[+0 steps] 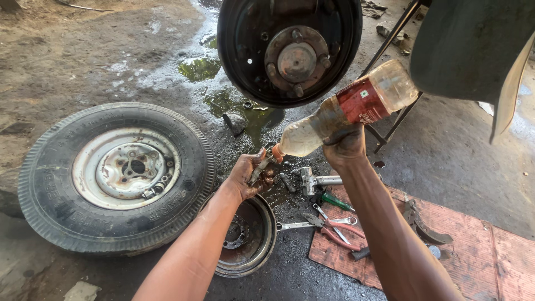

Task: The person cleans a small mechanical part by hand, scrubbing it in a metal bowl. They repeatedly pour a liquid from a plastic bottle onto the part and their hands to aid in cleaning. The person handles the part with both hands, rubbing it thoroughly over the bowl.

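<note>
My right hand (345, 146) grips a clear plastic bottle (348, 108) with a red label, tipped down to the left so its orange neck sits over my left hand. My left hand (251, 174) holds a small greasy metal part (260, 167) right under the bottle's mouth. The bottle holds a pale liquid. Both hands are smeared with grease. They hover above a wet, oily patch of ground, just below a bare wheel hub (290, 50).
A removed tyre on its rim (114, 175) lies at left. A brake drum (248, 237) sits under my left forearm. Pliers (334, 228), a spanner (312, 224), a green-handled screwdriver (334, 202) and a brake shoe (426, 226) lie by a red mat (479, 256). A jack stand (390, 120) stands at right.
</note>
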